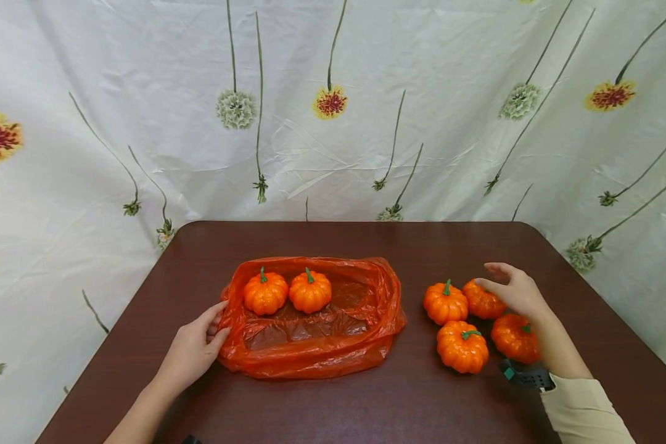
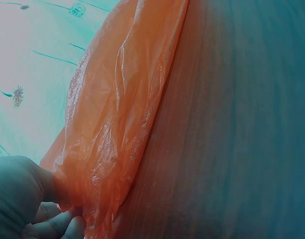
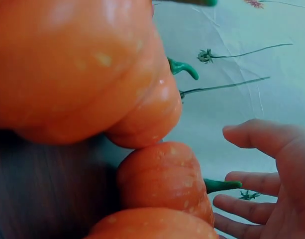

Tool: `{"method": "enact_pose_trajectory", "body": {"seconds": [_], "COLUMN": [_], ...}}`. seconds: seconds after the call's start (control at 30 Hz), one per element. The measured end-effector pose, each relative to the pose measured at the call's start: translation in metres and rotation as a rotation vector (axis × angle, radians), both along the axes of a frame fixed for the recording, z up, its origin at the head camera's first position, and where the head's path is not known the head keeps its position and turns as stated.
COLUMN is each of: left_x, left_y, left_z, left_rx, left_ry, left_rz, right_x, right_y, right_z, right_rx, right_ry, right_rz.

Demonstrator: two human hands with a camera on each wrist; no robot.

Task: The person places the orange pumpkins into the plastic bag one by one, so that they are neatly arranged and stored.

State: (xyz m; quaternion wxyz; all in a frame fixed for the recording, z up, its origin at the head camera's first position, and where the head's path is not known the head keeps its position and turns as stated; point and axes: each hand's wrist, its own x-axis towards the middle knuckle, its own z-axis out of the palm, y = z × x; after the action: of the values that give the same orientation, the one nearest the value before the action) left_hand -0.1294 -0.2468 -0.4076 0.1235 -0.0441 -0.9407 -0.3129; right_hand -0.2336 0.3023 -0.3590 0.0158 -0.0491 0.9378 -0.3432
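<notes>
An orange-red plastic bag (image 1: 316,364) lies spread open on the table, its rim rolled into a loose ring. Two small orange pumpkins with green stems sit inside, the left pumpkin (image 1: 265,294) beside the right pumpkin (image 1: 310,292). My left hand (image 1: 195,346) pinches the bag's left edge; in the left wrist view its thumb and fingers meet at the gathered plastic (image 2: 100,164). On the right, my right hand (image 1: 515,292) hovers at the rear pumpkin (image 1: 481,301), fingers spread and apart from its stem in the right wrist view, where a pumpkin (image 3: 164,179) stands near the fingertips.
Around that rear pumpkin stand more pumpkins: one to its left (image 1: 445,303), a front pumpkin (image 1: 462,347) and another pumpkin (image 1: 515,339) under the right forearm. The dark brown table (image 1: 344,407) ends at a flower-printed curtain (image 1: 322,148). A dark wrist strap (image 1: 527,376) is on the right wrist.
</notes>
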Motion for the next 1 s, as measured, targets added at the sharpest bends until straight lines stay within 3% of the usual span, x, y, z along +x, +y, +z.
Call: {"method": "enact_pose_trajectory", "body": {"seconds": [0.47,0.7,1.0], "left_x": [0.0004,-0.0006,-0.0001], "left_y": [-0.0011,-0.0016,-0.0018], "left_z": [-0.0015,-0.0028,-0.0021], "left_rx": [0.009,-0.003,-0.005], "left_ry": [0.013,0.051,0.05], "left_rz": [-0.003,-0.016,-0.015], "right_x": [-0.0015,-0.002,-0.0031], "right_y": [0.0072,0.0086,0.0086], "right_z": [-0.0037,-0.0055,-0.0076], "right_rx": [0.07,0.085,0.104], "right_ry": [-0.053,-0.083,-0.079], "right_rz": [0.058,0.085,0.111]}}
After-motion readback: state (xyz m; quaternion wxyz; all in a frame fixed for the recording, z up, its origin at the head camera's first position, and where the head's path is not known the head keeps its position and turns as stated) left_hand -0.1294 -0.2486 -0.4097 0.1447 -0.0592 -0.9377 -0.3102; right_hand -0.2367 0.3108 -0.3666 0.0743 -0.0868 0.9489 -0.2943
